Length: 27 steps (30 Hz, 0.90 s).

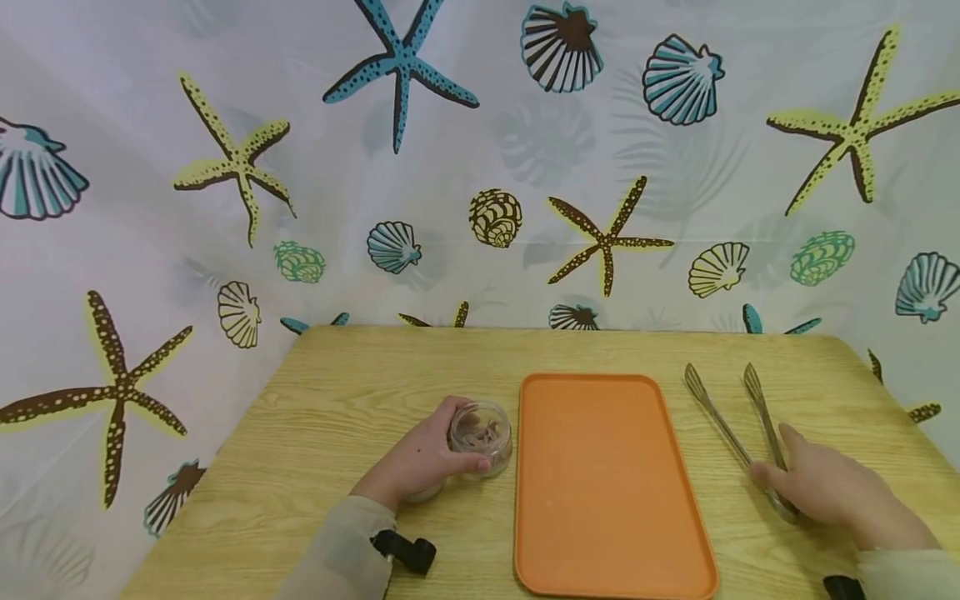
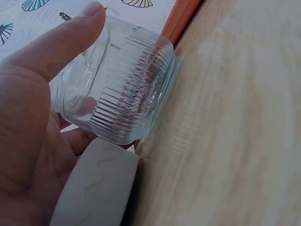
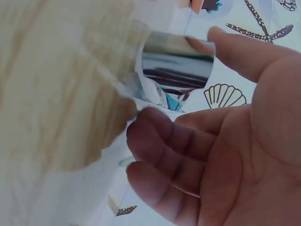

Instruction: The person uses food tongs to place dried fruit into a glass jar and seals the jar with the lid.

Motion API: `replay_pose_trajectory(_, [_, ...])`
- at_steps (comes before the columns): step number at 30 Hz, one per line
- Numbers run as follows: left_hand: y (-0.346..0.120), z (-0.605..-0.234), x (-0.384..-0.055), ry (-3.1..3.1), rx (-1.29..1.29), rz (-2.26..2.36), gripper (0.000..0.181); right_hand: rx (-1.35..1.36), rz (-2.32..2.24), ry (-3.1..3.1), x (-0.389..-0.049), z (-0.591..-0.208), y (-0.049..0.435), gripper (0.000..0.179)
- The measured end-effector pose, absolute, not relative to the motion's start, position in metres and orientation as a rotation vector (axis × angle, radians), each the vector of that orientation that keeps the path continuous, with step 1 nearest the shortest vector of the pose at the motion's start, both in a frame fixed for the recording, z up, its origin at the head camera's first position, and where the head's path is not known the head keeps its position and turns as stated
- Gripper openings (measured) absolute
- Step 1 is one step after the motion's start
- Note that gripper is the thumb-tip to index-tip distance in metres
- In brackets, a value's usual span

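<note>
My left hand (image 1: 420, 458) holds a clear glass jar (image 1: 495, 462), thumb on the near side and fingers round the far side. Ribbed glass shows in the left wrist view, with thin pinkish-brown pieces inside; their kind is unclear. Under that hand is a pale object with a rounded edge (image 2: 96, 183), partly hidden. On the right, metal tongs (image 1: 723, 429) lie spread on the table, tips pointing away. My right hand (image 1: 832, 487) is at their bent end, thumb and loosely bent fingers on either side; the right wrist view shows no firm grip.
Between the hands lies an orange rectangular tray (image 1: 607, 483), just right of the jar. The wood-grain table (image 1: 360, 367) backs onto a white curtain (image 1: 450, 183) printed with starfish and shells, which also hangs along both sides.
</note>
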State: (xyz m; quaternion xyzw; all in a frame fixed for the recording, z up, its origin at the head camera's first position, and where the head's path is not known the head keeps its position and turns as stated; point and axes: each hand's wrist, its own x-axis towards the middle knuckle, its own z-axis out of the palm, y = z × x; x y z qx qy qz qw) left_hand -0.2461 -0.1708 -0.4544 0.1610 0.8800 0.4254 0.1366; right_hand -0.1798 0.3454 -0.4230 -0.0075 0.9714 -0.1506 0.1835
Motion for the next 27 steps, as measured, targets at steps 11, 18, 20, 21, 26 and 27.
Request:
replay_pose_trajectory(11, [-0.17,-0.454,-0.247,2.554,0.447,1.234,0.091,-0.119,-0.483,3.03,-0.178,-0.402,0.324,0.092])
replay_pose_trajectory(18, [-0.169,-0.454,-0.245,2.566,0.441,1.219,0.093,-0.269,-0.632,3.04,-0.184,-0.387,0.289,0.08])
replay_pose_trajectory(20, [-0.169,-0.454,-0.244,2.567,0.437,1.217,0.093,-0.33,-0.677,3.023,-0.186,-0.386,0.278,0.077])
replay_pose_trajectory(21, [-0.169,-0.455,-0.244,2.567,0.437,1.213,0.093,-0.368,-0.695,3.016,-0.187,-0.386,0.272,0.075])
replay_pose_trajectory(26, [-0.169,-0.454,-0.245,2.562,0.447,1.215,0.094,-0.57,-0.728,2.971,-0.196,-0.385,0.238,0.069])
replay_pose_trajectory(27, [-0.17,-0.453,-0.245,2.562,0.45,1.216,0.094,-0.61,-0.732,2.949,-0.2,-0.385,0.229,0.069])
